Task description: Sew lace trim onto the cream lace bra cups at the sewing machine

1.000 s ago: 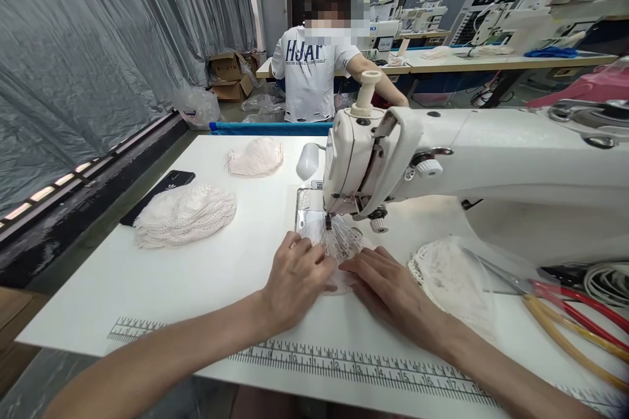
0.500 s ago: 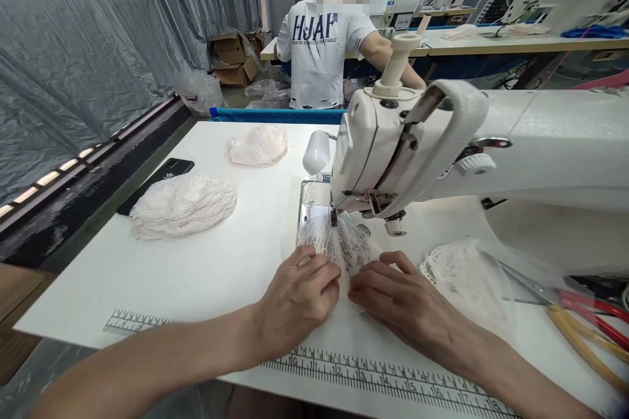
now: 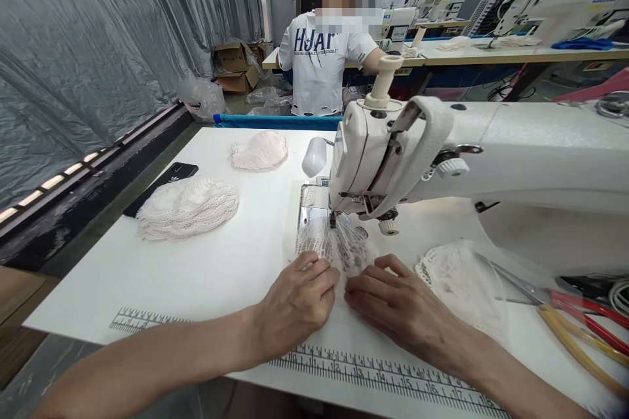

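Observation:
A small piece of white lace (image 3: 339, 243) lies under the needle of the white sewing machine (image 3: 442, 163). My left hand (image 3: 295, 304) rests on the near left edge of the lace with its fingers curled down onto it. My right hand (image 3: 393, 301) lies beside it, fingers pressed together flat on the near right edge of the same lace. Both hands sit just in front of the presser foot on the white table (image 3: 196, 268).
A heap of lace pieces (image 3: 187, 208) and a black phone (image 3: 162, 180) lie at the left, a pink piece (image 3: 259, 150) farther back. More lace (image 3: 457, 278) and red and yellow tubes (image 3: 584, 334) are at the right. A person in a white T-shirt (image 3: 319, 65) works beyond the table.
My hands and the lace have stayed almost in place under the needle; only the view has shifted slightly.

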`<state>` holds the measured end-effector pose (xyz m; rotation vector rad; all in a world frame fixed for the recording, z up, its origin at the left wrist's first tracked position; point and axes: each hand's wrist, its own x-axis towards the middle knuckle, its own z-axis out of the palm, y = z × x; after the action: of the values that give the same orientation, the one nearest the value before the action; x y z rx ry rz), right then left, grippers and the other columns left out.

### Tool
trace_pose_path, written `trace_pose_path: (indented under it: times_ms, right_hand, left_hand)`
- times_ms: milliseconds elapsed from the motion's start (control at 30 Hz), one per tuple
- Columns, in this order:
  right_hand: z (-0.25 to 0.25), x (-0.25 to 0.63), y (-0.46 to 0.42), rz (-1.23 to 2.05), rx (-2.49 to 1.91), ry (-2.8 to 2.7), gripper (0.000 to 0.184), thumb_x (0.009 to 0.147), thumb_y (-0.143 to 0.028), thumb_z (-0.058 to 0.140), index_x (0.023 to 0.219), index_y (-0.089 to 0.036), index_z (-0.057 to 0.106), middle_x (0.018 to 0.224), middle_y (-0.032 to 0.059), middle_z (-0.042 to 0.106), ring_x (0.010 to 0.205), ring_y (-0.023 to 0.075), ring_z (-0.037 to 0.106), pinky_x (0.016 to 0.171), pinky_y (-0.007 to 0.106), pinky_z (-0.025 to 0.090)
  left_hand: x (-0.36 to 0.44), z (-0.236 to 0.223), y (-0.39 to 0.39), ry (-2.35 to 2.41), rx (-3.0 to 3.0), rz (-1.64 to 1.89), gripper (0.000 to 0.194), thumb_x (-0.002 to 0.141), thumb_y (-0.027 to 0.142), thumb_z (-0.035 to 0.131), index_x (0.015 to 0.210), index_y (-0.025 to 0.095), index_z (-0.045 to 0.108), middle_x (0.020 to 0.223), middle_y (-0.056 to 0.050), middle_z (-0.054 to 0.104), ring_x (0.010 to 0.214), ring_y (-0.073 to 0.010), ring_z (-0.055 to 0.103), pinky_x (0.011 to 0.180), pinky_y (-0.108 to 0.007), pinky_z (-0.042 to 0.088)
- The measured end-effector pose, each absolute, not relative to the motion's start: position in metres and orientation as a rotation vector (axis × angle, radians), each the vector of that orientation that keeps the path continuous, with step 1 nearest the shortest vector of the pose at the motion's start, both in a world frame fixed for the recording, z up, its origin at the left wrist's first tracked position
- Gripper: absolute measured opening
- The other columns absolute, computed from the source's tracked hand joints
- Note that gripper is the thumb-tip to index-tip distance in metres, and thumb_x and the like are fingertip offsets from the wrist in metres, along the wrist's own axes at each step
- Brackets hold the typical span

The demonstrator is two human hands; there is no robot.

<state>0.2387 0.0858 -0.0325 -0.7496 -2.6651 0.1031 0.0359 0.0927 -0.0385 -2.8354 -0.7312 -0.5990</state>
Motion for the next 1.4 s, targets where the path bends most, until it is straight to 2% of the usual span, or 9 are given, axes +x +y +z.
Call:
trace_pose_path:
  times_ms: [133,333,400,500,667,833,967,1200,1400]
  right_hand:
    - [-0.036,0.239,0.086,0.095,-0.736,-2.652,0.02,0.093,-0.011,0.04,0.087,-0.017,0.057,0.079,0.0012,0.062,0.073,0.0134,0.052,0.075,0.034,0.033]
    - [-0.036,0.239,0.085,0.142,-0.726,-2.645,0.021,0.093,-0.012,0.04,0.083,-0.017,0.058,0.076,0.0015,0.061,0.073,0.0145,0.052,0.075,0.035,0.032]
    - [-0.036,0.24,0.084,0.17,-0.735,-2.637,0.022,0.094,-0.019,0.04,0.082,-0.017,0.058,0.076,0.0015,0.06,0.073,0.0148,0.052,0.076,0.035,0.032]
    - [-0.038,0.239,0.084,0.183,-0.771,-2.55,0.033,0.097,-0.035,0.034,0.084,-0.017,0.059,0.079,0.0035,0.061,0.075,0.0163,0.053,0.078,0.038,0.03]
    - [-0.046,0.234,0.097,0.003,-0.874,-2.416,0.05,0.094,-0.053,0.025,0.092,-0.017,0.059,0.09,0.0073,0.066,0.084,0.0195,0.058,0.084,0.04,0.028]
    - [-0.047,0.235,0.117,-0.175,-1.011,-2.454,0.046,0.095,-0.05,0.028,0.097,-0.016,0.06,0.102,0.0097,0.068,0.08,0.0197,0.061,0.084,0.04,0.029]
    - [-0.049,0.238,0.132,-0.293,-1.071,-2.464,0.048,0.097,-0.047,0.023,0.104,-0.016,0.059,0.101,0.0121,0.069,0.075,0.0201,0.062,0.085,0.043,0.033]
    - [-0.065,0.243,0.145,-0.404,-1.082,-2.465,0.046,0.096,-0.046,0.025,0.112,-0.016,0.057,0.1,0.0129,0.068,0.084,0.0246,0.061,0.081,0.045,0.041]
    - [-0.068,0.244,0.143,-0.401,-1.163,-2.483,0.045,0.095,-0.048,0.028,0.109,-0.019,0.058,0.109,0.0117,0.065,0.093,0.0244,0.06,0.083,0.044,0.04]
  left_hand:
    - [0.035,-0.039,0.092,-0.731,-2.815,-0.589,0.024,0.083,-0.003,0.045,0.069,0.011,0.059,0.075,-0.004,0.061,0.075,-0.0139,0.055,0.077,-0.031,0.045]
    - [0.037,-0.035,0.088,-0.77,-2.87,-0.498,0.017,0.084,-0.001,0.046,0.086,0.008,0.061,0.075,-0.003,0.058,0.073,-0.0139,0.053,0.075,-0.031,0.044]
    - [0.039,-0.036,0.085,-0.789,-2.867,-0.476,0.016,0.083,-0.001,0.047,0.085,0.008,0.06,0.076,-0.003,0.057,0.074,-0.0142,0.052,0.075,-0.032,0.044]
    - [0.041,-0.038,0.083,-0.815,-2.869,-0.467,0.013,0.083,0.001,0.049,0.085,0.008,0.059,0.077,-0.003,0.055,0.075,-0.0147,0.052,0.077,-0.032,0.043]
    - [0.038,-0.037,0.091,-0.814,-2.873,-0.483,0.011,0.084,0.005,0.049,0.09,0.009,0.057,0.083,-0.004,0.056,0.077,-0.0152,0.052,0.08,-0.033,0.041]
    - [0.035,-0.037,0.116,-0.851,-2.882,-0.42,0.012,0.085,0.008,0.047,0.092,0.012,0.056,0.086,-0.004,0.057,0.084,-0.0165,0.053,0.085,-0.034,0.038]
    - [0.036,-0.039,0.14,-0.856,-2.888,-0.387,0.013,0.087,0.011,0.044,0.094,0.015,0.055,0.087,-0.004,0.057,0.084,-0.0164,0.053,0.084,-0.034,0.038]
    - [0.034,-0.041,0.157,-0.872,-2.906,-0.337,0.016,0.084,0.013,0.047,0.099,0.014,0.053,0.089,-0.005,0.055,0.082,-0.0166,0.053,0.086,-0.036,0.035]
    - [0.035,-0.043,0.159,-0.873,-2.899,-0.341,0.016,0.085,0.013,0.045,0.099,0.014,0.053,0.089,-0.005,0.055,0.087,-0.0171,0.053,0.088,-0.037,0.034]
